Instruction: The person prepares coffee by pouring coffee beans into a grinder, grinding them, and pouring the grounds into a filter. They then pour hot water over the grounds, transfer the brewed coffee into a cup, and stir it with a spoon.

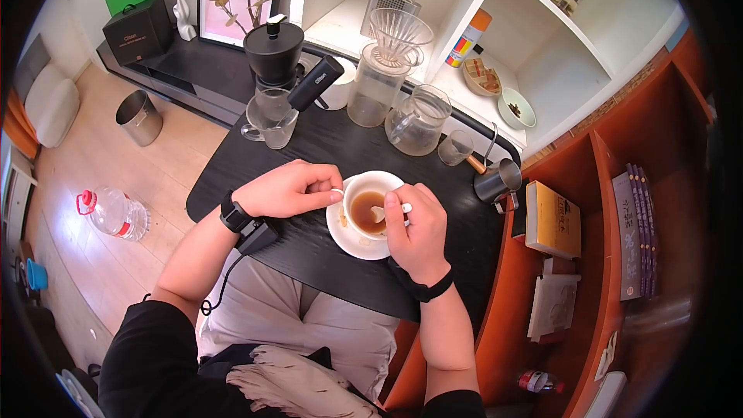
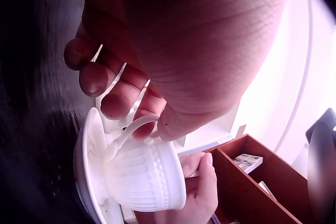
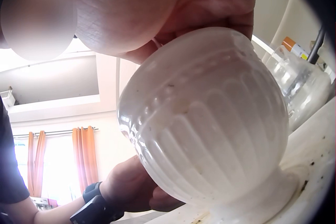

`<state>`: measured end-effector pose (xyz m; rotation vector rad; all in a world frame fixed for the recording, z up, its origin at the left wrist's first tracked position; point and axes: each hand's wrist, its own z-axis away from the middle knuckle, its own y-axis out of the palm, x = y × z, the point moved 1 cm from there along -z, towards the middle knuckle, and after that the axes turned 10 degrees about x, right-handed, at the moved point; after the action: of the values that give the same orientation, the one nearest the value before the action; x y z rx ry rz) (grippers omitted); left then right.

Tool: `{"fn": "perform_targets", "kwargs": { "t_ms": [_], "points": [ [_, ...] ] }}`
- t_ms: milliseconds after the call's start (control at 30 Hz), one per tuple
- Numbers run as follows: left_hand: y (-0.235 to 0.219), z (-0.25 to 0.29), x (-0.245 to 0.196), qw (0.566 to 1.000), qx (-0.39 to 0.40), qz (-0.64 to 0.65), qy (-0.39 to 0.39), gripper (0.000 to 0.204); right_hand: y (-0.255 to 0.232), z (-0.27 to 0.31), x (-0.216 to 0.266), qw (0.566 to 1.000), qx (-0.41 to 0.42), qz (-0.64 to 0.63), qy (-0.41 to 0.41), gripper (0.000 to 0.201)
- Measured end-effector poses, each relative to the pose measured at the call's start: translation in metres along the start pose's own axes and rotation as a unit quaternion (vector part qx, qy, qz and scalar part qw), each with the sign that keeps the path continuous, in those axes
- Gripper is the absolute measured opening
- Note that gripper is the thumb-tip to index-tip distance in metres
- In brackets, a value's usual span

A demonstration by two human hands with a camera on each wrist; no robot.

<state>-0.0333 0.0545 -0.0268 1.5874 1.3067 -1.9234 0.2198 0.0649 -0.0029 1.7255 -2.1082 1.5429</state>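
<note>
A white ribbed teacup [image 2: 144, 174] stands on a white saucer [image 1: 352, 247] at the near side of the black table. Brown liquid [image 1: 362, 207] partly fills the cup. My left hand [image 1: 290, 188] pinches the cup's handle [image 2: 135, 124] between thumb and index finger, its other fingers loosely bent. On the cup's other side, my right hand [image 1: 420, 236] holds a small pale spoon [image 1: 378, 214] whose bowl dips into the liquid. In the right wrist view the cup's ribbed side [image 3: 215, 113] fills the middle, and the spoon is hidden behind it. Dark specks and brown stains mark the saucer.
Along the table's back stand a coffee grinder [image 1: 273, 54], a glass cup [image 1: 272, 120], a glass dripper [image 1: 398, 33], a glass server [image 1: 419, 120] and a steel pitcher [image 1: 498, 181]. A brown shelf [image 1: 596, 186] borders the right. A water bottle [image 1: 116, 214] is on the floor.
</note>
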Motion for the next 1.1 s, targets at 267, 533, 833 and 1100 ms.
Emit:
{"fn": "perform_targets", "kwargs": {
  "t_ms": [267, 533, 833, 1100],
  "points": [
    [-0.001, 0.0, -0.002, 1.0, -0.002, -0.007, 0.004, 0.022, -0.002, 0.001, 0.003, 0.999, 0.023, 0.023, 0.0, 0.03],
    [-0.002, 0.001, -0.008, 1.0, 0.006, -0.014, -0.009, 0.017, -0.002, 0.0, 0.003, 0.999, 0.023, 0.027, -0.007, 0.029],
    [-0.002, 0.002, -0.008, 1.0, 0.006, -0.021, -0.012, 0.017, 0.005, -0.001, 0.006, 0.999, 0.042, 0.014, -0.015, 0.025],
    [-0.003, 0.002, -0.01, 0.999, 0.008, -0.029, -0.017, 0.016, 0.007, -0.001, 0.008, 0.998, 0.063, 0.025, -0.018, 0.024]
  ]
}}
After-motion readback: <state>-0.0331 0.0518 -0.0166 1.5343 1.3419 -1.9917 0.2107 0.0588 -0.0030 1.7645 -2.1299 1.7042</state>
